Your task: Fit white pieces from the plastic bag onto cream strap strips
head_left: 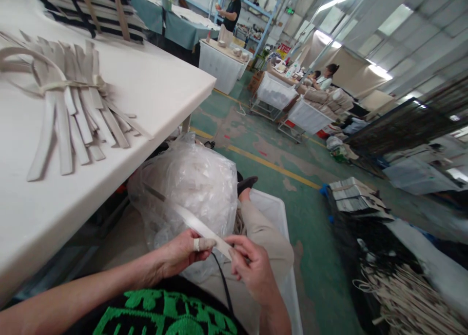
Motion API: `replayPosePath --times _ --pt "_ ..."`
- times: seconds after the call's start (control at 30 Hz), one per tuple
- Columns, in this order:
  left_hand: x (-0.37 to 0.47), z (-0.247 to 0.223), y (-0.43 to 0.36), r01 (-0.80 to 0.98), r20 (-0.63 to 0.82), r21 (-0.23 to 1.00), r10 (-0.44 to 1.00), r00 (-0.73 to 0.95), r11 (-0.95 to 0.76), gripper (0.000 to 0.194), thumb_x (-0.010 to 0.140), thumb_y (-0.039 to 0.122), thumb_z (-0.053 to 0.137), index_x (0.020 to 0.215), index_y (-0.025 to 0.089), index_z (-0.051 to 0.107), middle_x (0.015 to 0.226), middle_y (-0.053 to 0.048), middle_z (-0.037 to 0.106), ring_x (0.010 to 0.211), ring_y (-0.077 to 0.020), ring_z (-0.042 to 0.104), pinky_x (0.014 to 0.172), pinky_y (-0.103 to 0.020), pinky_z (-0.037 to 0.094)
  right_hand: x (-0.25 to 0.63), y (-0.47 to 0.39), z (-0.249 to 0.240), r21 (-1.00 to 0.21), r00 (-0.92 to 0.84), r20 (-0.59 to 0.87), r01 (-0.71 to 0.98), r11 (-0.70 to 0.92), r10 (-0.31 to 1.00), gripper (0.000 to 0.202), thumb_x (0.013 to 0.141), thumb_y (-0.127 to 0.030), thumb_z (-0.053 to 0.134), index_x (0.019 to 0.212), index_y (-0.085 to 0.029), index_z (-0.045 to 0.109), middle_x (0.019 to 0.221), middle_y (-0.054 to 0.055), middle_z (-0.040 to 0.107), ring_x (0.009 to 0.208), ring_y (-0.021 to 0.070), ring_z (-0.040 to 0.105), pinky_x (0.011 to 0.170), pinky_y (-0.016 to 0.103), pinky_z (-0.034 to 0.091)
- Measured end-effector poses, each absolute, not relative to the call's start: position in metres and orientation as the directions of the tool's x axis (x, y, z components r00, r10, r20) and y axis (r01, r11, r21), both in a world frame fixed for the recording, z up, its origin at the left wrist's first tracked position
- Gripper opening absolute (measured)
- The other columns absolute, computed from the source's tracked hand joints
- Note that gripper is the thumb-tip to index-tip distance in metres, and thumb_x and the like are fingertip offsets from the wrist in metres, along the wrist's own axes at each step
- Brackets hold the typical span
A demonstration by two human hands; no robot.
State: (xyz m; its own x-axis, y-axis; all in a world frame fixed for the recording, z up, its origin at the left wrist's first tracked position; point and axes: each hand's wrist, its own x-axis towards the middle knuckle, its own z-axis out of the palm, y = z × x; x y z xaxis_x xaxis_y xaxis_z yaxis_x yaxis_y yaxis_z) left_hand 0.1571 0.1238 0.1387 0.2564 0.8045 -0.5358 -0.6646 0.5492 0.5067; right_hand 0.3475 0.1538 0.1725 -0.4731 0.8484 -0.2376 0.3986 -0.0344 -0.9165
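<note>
A long, pale flat strip point(193, 224) runs slantwise above my lap, its far part over a clear plastic bag point(204, 174). My left hand point(186, 251), with a wrapping on its thumb, pinches the strip near the middle of the picture. Just to the right, my right hand point(250, 262) has its thumb and fingers closed on the strip's near end. On the white table point(146, 86) at the left lies a tied bundle of similar beige strips point(69, 110), its ends fanned out. The bag holds whitish contents that I cannot make out.
Beside my leg stands a white plastic bin point(281, 218). A pile of thin beige strips point(413, 296) and a tied stack point(354, 193) lie at the right. Across the green floor point(292, 171) are carts point(274, 88) and two or more people, one standing person point(231, 10) at the back.
</note>
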Motion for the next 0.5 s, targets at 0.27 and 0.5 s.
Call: replayPosePath --times 0.27,0.5 --pt "0.146 0.138 0.126 -0.654 -0.525 0.537 0.817 0.236 0.533 0.036 0.046 0.034 0.095 0.060 0.011 0.071 0.055 0.000 0.061 0.051 -0.0071 0.047 0.051 -0.019 0.037 0.342 0.155 0.168 -0.945 -0.639 -0.049 0.278 0.171 0.767 0.041 0.085 -0.029 0.068 0.124 -0.022 0.061 0.085 0.003 0.072 0.067 0.0139 0.067 0.065 0.023 0.055" --pt "0.143 0.139 0.120 -0.681 -0.486 0.443 0.795 0.364 0.583 0.028 0.056 0.026 0.093 0.064 0.010 0.072 0.057 -0.002 0.064 0.051 -0.0070 0.054 0.054 -0.017 0.044 0.349 0.147 0.177 -0.949 -0.721 0.155 0.082 0.306 0.675 0.032 0.084 -0.035 0.074 0.113 -0.025 0.066 0.096 0.004 0.076 0.079 0.0167 0.072 0.077 0.027 0.054"
